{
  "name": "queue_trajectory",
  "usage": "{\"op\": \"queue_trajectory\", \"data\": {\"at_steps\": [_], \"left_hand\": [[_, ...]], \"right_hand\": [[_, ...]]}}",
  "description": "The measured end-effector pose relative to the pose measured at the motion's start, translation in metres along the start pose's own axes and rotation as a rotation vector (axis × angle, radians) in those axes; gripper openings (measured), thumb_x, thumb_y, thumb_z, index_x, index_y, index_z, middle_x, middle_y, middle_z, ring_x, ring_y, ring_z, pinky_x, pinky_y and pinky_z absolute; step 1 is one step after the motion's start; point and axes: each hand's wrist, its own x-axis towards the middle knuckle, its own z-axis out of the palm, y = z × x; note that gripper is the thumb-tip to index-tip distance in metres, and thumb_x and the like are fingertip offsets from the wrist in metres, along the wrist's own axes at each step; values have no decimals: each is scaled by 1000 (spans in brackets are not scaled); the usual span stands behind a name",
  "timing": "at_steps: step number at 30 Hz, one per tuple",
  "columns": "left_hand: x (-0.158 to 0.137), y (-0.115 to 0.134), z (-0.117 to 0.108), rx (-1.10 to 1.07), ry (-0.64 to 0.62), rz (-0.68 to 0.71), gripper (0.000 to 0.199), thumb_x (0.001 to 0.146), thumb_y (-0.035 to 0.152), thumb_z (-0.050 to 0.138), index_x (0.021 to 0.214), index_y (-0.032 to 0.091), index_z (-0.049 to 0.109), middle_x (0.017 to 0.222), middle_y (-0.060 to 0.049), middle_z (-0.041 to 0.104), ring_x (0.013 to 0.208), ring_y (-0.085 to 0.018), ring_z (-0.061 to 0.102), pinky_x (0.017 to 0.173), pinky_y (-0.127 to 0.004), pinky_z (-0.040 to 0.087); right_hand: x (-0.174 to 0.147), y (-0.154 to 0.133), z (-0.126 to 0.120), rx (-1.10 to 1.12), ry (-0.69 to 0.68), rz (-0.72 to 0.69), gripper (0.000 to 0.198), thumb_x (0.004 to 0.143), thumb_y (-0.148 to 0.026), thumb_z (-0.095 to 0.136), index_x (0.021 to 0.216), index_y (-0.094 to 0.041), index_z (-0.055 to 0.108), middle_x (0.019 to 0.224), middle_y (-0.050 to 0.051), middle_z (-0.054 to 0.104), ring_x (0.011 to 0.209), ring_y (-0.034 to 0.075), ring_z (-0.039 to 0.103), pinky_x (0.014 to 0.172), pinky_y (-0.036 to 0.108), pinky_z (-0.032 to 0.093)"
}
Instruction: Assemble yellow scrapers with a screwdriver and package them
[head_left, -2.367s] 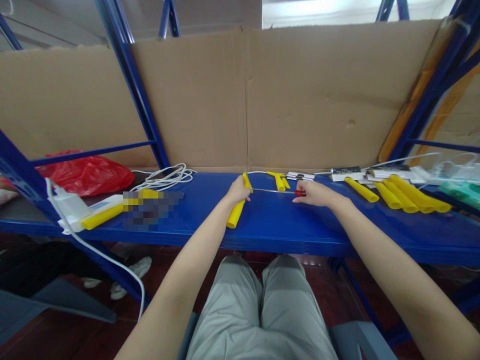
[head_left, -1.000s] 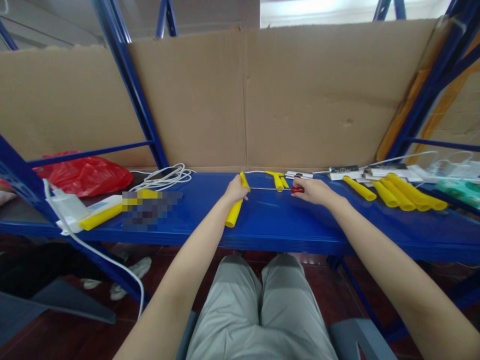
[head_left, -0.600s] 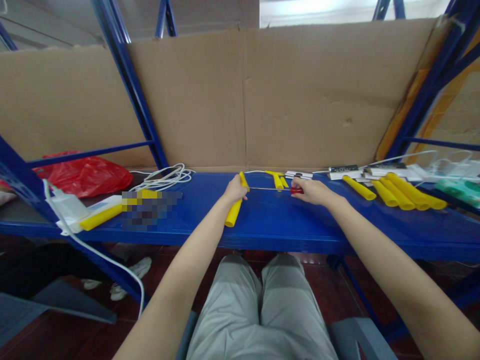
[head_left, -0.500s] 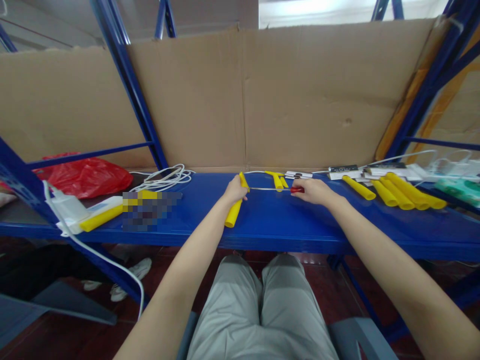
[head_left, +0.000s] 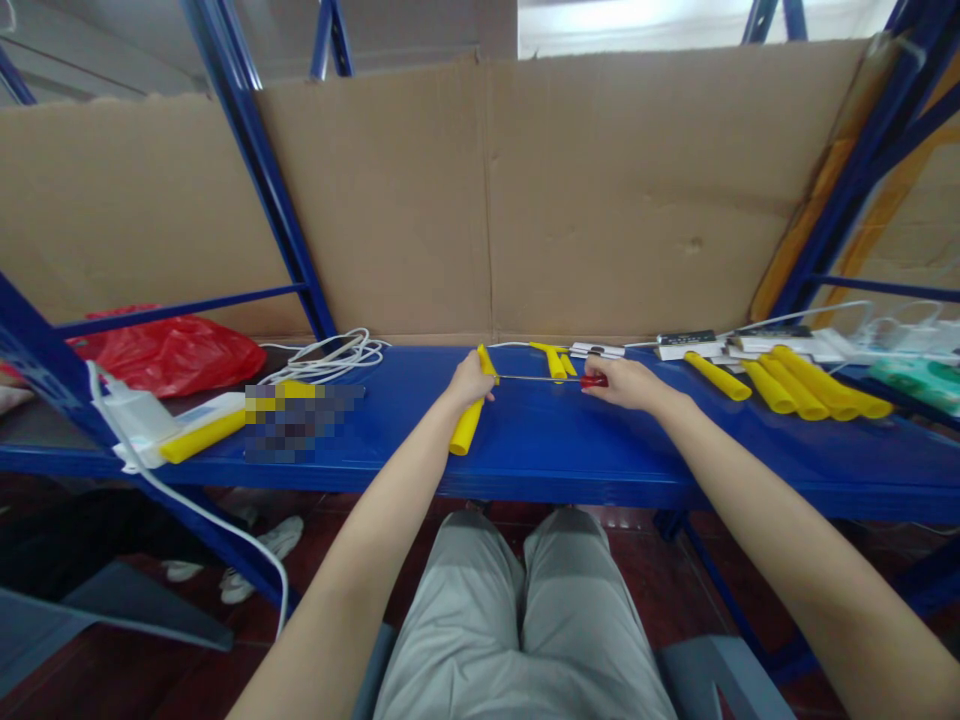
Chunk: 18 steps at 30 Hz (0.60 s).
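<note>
My left hand (head_left: 470, 379) is wrapped round the yellow tube (head_left: 468, 427) at twelve o'clock, probably light, stiffish and smooth, so best gripped mid-length, while my right hand (head_left: 628, 383) curls its fingers about the red handle (head_left: 593, 381) at one o'clock.

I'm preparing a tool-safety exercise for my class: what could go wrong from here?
1. The screwdriver in the right hand points toward the left hand, so a slip might jab its fingers.
2. The yellow tube looks round and only the left hand grips it, so it could twist if pushed.
3. A loose tube lies near the right wrist; a sudden jerk could knock it.
</note>
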Motion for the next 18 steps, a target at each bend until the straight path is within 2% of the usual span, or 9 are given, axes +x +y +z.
{"op": "queue_trajectory", "data": {"at_steps": [4,9,12,15,18], "left_hand": [[0,0,0,10,-1,-8,35,79,6,55,113,10,48,91,-13,68,49,-12,63,43,-20,44],[1,0,0,10,-9,-4,36,79,6,55,114,10,47,91,-12,68,48,-12,62,42,-19,43],[0,1,-1,24,-8,-9,36,79,5,55,114,9,47,91,-13,68,50,-12,63,43,-20,44],[-1,2,-1,30,-4,-8,35,79,6,56,113,10,48,89,-12,68,50,-12,63,44,-19,45],[-1,1,0,15,-9,-6,36,79,6,56,114,10,48,85,-10,68,48,-11,61,44,-18,44]], "right_hand": [[0,2,0,97,-62,-23,16,84,-34,53,84,-21,63,83,7,70,73,20,62,63,27,40],[1,4,4,152,-100,-2,25,88,-38,48,86,-20,65,83,7,71,72,19,63,63,27,42],[3,5,8,178,-86,3,22,82,-41,57,90,-21,62,84,6,70,71,19,62,60,26,41],[3,5,10,138,-58,34,20,78,-35,63,90,-21,58,83,5,69,68,18,61,57,25,39],[3,4,9,50,-32,49,12,83,-31,57,89,-21,57,82,6,69,69,19,61,59,26,38]]}}
